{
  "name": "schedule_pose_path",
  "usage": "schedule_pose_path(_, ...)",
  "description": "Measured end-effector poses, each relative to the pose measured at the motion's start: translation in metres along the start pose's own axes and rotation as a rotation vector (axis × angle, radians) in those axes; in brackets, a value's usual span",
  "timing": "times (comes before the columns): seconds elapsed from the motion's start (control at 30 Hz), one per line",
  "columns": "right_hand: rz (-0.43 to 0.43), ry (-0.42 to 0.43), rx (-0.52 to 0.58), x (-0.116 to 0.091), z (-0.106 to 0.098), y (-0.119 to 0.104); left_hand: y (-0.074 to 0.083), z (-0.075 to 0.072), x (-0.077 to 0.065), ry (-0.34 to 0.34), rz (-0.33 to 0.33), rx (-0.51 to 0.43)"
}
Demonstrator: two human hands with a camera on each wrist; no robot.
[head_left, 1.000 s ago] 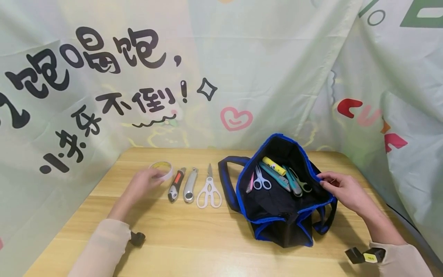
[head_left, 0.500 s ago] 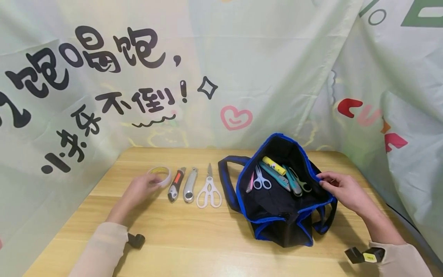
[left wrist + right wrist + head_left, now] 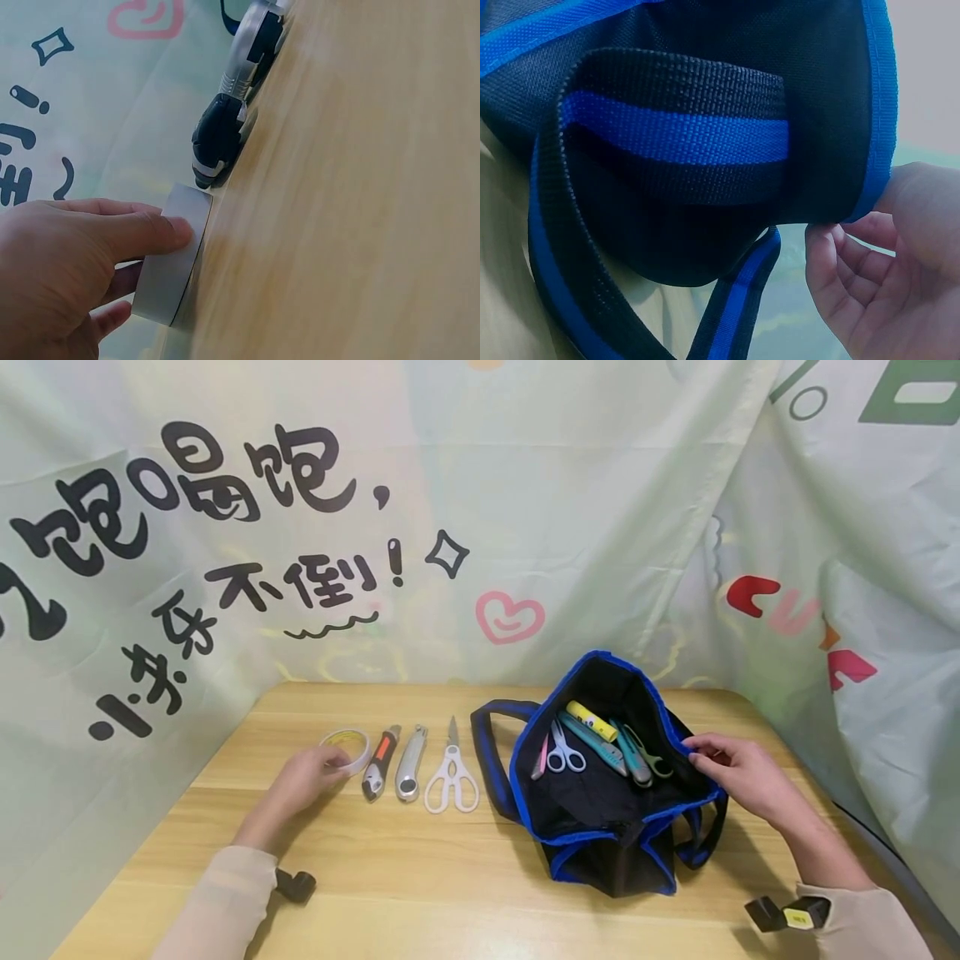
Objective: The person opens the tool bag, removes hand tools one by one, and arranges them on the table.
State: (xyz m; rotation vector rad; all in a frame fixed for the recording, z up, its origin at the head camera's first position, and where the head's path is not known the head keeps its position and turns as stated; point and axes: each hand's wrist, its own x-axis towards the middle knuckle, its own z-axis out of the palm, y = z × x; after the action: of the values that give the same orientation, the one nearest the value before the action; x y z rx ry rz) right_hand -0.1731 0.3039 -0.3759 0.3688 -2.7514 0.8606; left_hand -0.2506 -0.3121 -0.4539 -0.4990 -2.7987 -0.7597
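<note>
My left hand [image 3: 306,772] pinches a roll of tape [image 3: 360,763] at the left of the table. In the left wrist view the thumb presses the tape's pale outer side [image 3: 169,274], and the tape's lower edge is right at the tabletop. Just right of it lie a black-and-orange utility knife [image 3: 382,765], a silver utility knife [image 3: 410,766] and white-handled scissors [image 3: 452,779]. My right hand [image 3: 742,772] grips the blue-edged rim of a black tote bag [image 3: 592,793], thumb on one side and fingers on the other. The bag's mouth gapes towards me.
Inside the bag are small blue-handled scissors [image 3: 564,757], a yellow tube [image 3: 592,721], teal cutters [image 3: 600,746], green-handled scissors [image 3: 662,767] and a pink slim item [image 3: 540,757]. Bag straps [image 3: 491,760] spread on both sides. A printed curtain [image 3: 600,527] hangs behind the wooden table [image 3: 420,877].
My left hand has drawn the tape roll slightly towards me, beside the black-and-orange knife. The right hand and the bag keep their places.
</note>
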Motion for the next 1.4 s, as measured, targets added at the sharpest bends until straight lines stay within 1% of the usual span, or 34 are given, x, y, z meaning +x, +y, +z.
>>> schedule_pose_path(0.1, 0.003, -0.001, 0.0, 0.0, 0.0, 0.0, 0.002, -0.002, 0.0, -0.016, -0.013, -0.01)
schedule_pose_path(0.3, -0.007, 0.002, -0.001, 0.0, -0.001, 0.0, 0.008, -0.012, 0.0, -0.054, -0.103, -0.022)
schedule_pose_path(0.4, -0.008, 0.005, 0.0, 0.0, -0.002, 0.0, 0.011, -0.019, 0.003, -0.072, -0.118, -0.027)
schedule_pose_path(0.5, -0.005, 0.003, -0.001, 0.0, -0.003, -0.001, 0.015, -0.024, 0.007, -0.082, -0.097, -0.006)
schedule_pose_path(0.63, 0.0, 0.001, 0.0, 0.001, -0.003, -0.002, 0.016, -0.028, 0.01, -0.086, -0.037, 0.038)
schedule_pose_path(0.73, 0.002, 0.003, 0.0, 0.002, -0.004, -0.003, 0.015, -0.028, 0.013, -0.09, 0.0, 0.062)
schedule_pose_path(0.87, 0.007, -0.003, -0.008, 0.002, -0.005, -0.003, 0.018, -0.026, 0.013, -0.088, 0.022, 0.064)
schedule_pose_path(0.93, 0.012, -0.008, -0.014, 0.002, -0.005, -0.003, 0.022, -0.026, 0.013, -0.081, 0.028, 0.064)
schedule_pose_path(1.03, 0.021, -0.015, -0.019, 0.002, -0.005, -0.002, 0.032, -0.027, 0.016, -0.075, 0.043, 0.068)
schedule_pose_path(1.2, 0.022, -0.013, -0.011, 0.0, -0.005, -0.001, 0.054, -0.032, 0.028, -0.07, 0.102, 0.107)
schedule_pose_path(1.3, 0.016, -0.006, -0.008, 0.0, -0.005, -0.001, 0.068, -0.035, 0.035, -0.075, 0.124, 0.12)
schedule_pose_path(1.4, 0.009, -0.001, -0.008, 0.0, -0.005, -0.002, 0.085, -0.037, 0.042, -0.087, 0.137, 0.109)
